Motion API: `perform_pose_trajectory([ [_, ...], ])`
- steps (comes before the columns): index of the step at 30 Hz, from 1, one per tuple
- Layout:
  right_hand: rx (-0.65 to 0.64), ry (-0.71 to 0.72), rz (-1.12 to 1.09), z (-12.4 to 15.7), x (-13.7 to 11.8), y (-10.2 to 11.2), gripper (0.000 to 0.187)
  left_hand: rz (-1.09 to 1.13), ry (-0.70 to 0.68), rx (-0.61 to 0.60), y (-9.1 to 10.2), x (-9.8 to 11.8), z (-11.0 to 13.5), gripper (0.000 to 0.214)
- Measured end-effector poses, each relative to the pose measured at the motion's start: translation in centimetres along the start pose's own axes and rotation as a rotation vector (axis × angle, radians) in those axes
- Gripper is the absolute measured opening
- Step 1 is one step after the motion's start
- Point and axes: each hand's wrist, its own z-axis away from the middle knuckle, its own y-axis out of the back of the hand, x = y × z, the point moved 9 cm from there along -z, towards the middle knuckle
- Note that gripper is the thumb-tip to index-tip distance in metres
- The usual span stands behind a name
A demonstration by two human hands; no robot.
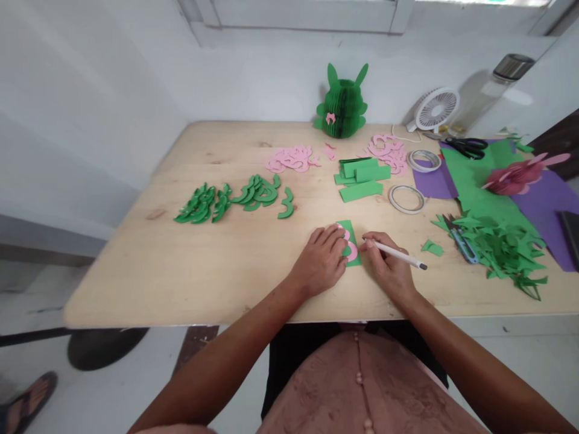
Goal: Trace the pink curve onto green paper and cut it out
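My left hand (322,259) lies flat, fingers pressed down on a pink curved template (350,248) that sits on a small green paper strip (351,238) on the wooden table (181,271). My right hand (389,268) grips a white pencil (400,255), its tip touching the strip's right edge beside the template.
Green curved cut-outs (230,202) lie at the left, pink cut-outs (294,158) and folded green strips (362,175) further back. Two tape rolls (406,199), scissors (465,146), snips (459,238), green scraps (502,247), purple and green sheets, a pink paper figure (520,175), a green honeycomb figure (342,103) and a small fan (436,110) sit at the right and back.
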Motion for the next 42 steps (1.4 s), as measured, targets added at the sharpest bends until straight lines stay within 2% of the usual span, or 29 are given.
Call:
perform_pose_trajectory([
  [9,-0.059,0.059,0.054,0.0,-0.6,-0.5,0.018,0.002,-0.009,0.016,0.0,0.0,0.1,0.022],
  [19,-0.048,0.070,0.050,0.2,-0.8,-0.4,0.018,0.025,0.013,0.000,-0.1,-0.1,0.1,0.024],
  [27,-0.076,0.082,0.070,0.3,-0.9,-0.8,0.019,0.113,0.027,0.018,-0.1,-0.5,0.2,0.033],
  [42,-0.088,0.153,0.144,0.3,-1.4,-1.0,0.019,0.104,0.031,-0.009,-0.3,-0.5,0.3,0.026],
])
